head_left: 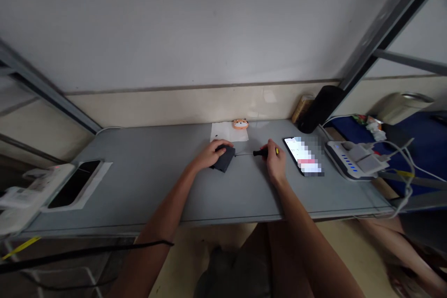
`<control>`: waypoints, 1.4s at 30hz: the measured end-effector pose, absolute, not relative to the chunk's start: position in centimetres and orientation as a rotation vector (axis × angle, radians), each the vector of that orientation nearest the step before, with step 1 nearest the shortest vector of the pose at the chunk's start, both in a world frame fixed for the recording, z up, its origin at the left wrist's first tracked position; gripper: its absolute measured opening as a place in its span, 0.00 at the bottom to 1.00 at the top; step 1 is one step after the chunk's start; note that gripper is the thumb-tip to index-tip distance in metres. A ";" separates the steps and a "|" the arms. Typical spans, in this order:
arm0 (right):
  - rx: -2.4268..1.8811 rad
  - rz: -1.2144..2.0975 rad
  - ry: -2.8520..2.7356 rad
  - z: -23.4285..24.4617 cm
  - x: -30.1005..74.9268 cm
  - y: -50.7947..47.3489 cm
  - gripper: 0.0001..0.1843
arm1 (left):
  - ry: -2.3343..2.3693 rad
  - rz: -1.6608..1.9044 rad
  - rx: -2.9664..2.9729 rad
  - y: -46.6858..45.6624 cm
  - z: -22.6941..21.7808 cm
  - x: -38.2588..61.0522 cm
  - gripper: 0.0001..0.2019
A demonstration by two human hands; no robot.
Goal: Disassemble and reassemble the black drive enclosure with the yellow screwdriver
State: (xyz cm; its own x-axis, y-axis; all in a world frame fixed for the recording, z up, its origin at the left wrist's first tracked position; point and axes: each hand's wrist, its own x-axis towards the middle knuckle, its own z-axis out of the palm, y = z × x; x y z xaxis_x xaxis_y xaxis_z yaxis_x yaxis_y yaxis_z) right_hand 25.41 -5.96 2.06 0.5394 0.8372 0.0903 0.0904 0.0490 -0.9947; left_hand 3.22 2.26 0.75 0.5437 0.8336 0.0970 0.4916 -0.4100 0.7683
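My left hand (211, 152) is closed on a small dark grey box (225, 160), holding it against the grey desk (167, 181). In my right hand (275, 164) is a screwdriver (259, 152) with a black and yellow handle, lying nearly level. Its thin shaft points left, and the tip is at or very near the box's right side; whether they touch I cannot tell. Behind the box lies a sheet of white paper (223, 131) with a tiny black piece (216, 136) on it. An orange and white animal-faced item (240, 124) rests at the paper's far edge.
Right of my right hand lies a lit phone (303, 154), then a power strip (344, 163) with plugs and cables. A black cylinder (319, 109) leans at the back right. Another phone (75, 184) lies on the left. A person's leg (401, 247) shows at lower right.
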 end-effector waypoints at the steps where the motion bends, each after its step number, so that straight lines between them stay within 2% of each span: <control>1: -1.417 0.712 -0.865 2.1 25.4 -6.0 0.33 | 1.072 0.638 2.086 2.2 0.7 3.3 0.16; 10: -1.314 0.869 -1.100 2.3 24.7 -6.5 0.34 | 1.052 0.831 2.286 2.0 0.5 4.0 0.15; 19: -1.324 0.897 -1.076 2.4 24.7 -6.5 0.33 | 0.953 1.014 2.570 1.3 0.9 4.1 0.10; 31: -1.323 0.856 -1.128 2.4 24.7 -6.6 0.33 | 0.878 0.989 2.586 0.8 1.2 4.4 0.12; 36: -1.329 0.825 -0.906 2.2 25.0 -6.2 0.33 | 0.880 0.849 2.535 0.5 1.7 4.1 0.12; 42: -1.333 0.821 -0.639 2.1 25.2 -5.7 0.33 | 0.927 0.822 2.497 0.9 1.2 4.2 0.06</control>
